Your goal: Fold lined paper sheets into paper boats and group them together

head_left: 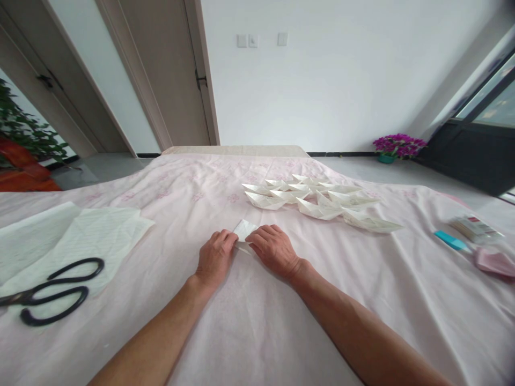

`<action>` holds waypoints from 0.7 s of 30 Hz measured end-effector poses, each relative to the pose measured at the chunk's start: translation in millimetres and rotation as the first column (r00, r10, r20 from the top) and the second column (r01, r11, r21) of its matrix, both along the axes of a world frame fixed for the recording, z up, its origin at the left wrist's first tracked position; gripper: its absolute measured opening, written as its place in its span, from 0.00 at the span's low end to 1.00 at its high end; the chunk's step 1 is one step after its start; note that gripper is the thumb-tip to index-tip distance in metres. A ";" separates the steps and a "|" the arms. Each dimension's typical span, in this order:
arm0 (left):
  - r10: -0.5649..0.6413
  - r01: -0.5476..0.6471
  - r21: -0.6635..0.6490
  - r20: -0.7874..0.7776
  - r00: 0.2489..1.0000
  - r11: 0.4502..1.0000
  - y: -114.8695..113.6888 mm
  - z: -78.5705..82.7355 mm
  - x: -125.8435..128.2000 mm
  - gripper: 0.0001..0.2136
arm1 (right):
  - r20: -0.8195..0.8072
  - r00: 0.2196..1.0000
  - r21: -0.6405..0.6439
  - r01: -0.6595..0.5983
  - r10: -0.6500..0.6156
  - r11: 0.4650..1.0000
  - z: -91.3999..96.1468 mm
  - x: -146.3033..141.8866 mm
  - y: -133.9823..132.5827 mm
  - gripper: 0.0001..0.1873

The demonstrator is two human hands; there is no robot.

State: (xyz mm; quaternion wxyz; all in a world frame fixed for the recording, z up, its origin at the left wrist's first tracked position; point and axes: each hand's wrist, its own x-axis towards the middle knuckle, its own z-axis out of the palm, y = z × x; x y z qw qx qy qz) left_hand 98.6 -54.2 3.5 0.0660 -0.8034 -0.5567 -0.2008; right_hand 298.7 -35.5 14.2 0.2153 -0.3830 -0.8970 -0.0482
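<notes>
A small folded piece of white paper (244, 229) lies on the pink cloth in front of me, between my two hands. My left hand (217, 256) pinches its left edge with curled fingers. From the other side, my right hand (276, 249) grips the paper's right edge, thumb and fingers closed together. Part of the paper is hidden under the fingers. Beyond my right hand stand several folded paper boats (317, 198), off-white and grouped close together in rows.
Black-handled scissors (60, 289) rest at the left, partly over loose paper sheets (100, 225). On the right lie a blue-and-white object (449, 239), a clear packet (477, 229) and a pink item (494, 261). A wrinkled pink cloth (249, 332) covers the table.
</notes>
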 end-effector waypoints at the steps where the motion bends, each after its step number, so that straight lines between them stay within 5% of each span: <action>1: 0.001 -0.001 -0.005 0.010 1.000 1.000 1.0 -1.5 -0.9 0.07 | -0.011 1.000 -0.023 0.023 -0.023 0.999 0.2 1.3 0.2 0.08; 6: -0.008 0.010 -0.015 0.074 0.997 1.000 4.0 -5.0 -2.4 0.08 | -0.044 0.986 -0.128 0.153 -0.160 0.980 0.7 10.4 4.7 0.05; 21: 0.027 0.002 -0.132 0.213 0.977 0.991 16.4 4.8 -14.8 0.04 | -0.075 0.952 -0.223 0.275 -0.298 0.935 -0.3 25.2 8.6 0.08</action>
